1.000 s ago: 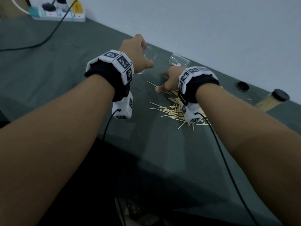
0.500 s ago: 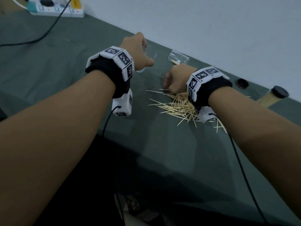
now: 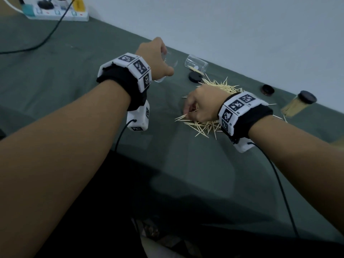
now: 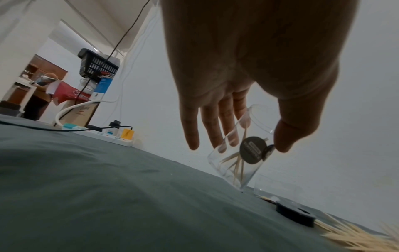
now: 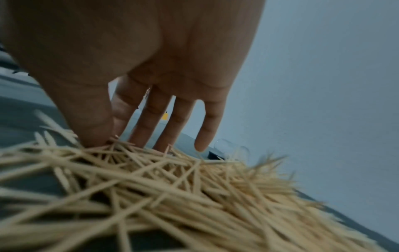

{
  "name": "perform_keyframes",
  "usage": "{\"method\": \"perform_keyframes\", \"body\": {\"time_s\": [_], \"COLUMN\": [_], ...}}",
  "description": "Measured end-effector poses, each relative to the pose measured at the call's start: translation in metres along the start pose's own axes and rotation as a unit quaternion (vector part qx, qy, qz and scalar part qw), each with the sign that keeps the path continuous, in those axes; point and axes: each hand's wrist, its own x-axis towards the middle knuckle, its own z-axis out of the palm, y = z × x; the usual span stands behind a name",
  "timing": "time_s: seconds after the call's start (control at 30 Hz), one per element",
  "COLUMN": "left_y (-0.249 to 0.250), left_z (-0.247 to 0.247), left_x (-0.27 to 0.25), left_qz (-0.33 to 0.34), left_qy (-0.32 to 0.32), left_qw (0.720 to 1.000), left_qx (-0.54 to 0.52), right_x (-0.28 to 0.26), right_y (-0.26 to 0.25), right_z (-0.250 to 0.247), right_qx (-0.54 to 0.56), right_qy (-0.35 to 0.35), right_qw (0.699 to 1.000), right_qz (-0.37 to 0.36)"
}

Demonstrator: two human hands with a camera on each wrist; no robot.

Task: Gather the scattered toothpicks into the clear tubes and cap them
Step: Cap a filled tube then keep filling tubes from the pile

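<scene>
Pinching at the near-left edge of the toothpick pile (image 3: 208, 125), the right hand (image 3: 202, 105) has thumb and forefinger closed on a few sticks there, while the right wrist view shows the other fingers (image 5: 166, 122) reaching down nearly straight into the heap. That pile is the landmark: one loose heap, too many sticks to count, lying flat on the green-covered bench (image 3: 74, 90) with points splayed every way; more of them fan out past the hand on its far side. Left of the pile and a little farther off, the left hand (image 3: 156, 60) grips one clear tube (image 4: 235, 153), thumb on one side and fingers on the other. This tube is tilted, its long axis leaning with the open mouth up toward the palm and its base touching the cloth; a handful of toothpicks stand slanted inside it, and a round dark label sits on its wall. Just beyond the pile lies a second clear tube (image 3: 196, 65) on its side, long axis roughly level and running left to right along the wall, with a black cap (image 3: 195, 77) on the cloth beside it. A second loose black cap (image 3: 268, 89) lies to the far right of the pile, and farther right a third tube (image 3: 297, 105), filled and capped, lies on its side. Far left of the pile, against the wall, sits one white power strip (image 3: 55, 13) with plugs in it.
</scene>
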Motion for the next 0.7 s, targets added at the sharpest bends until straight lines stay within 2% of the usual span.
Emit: {"method": "perform_keyframes", "body": {"time_s": [0.3, 0.4, 0.53, 0.7], "left_y": [0.024, 0.028, 0.031, 0.034], "left_z": [0.017, 0.023, 0.028, 0.033], "left_x": [-0.005, -0.006, -0.006, -0.007], "left_qz": [0.043, 0.051, 0.056, 0.06], "left_qy": [-0.031, -0.042, -0.047, -0.049], "left_qw": [0.999, 0.998, 0.997, 0.997], "left_qx": [0.002, 0.008, 0.018, 0.029], "right_x": [-0.037, -0.047, -0.057, -0.054], "right_y": [0.038, 0.048, 0.035, 0.007], "right_z": [-0.006, -0.008, -0.005, 0.017], "right_qx": [-0.137, -0.133, -0.046, -0.021], "right_qy": [-0.038, -0.035, 0.026, -0.034], "right_qw": [0.986, 0.985, 0.997, 0.998], "right_qz": [0.092, 0.107, 0.048, -0.046]}}
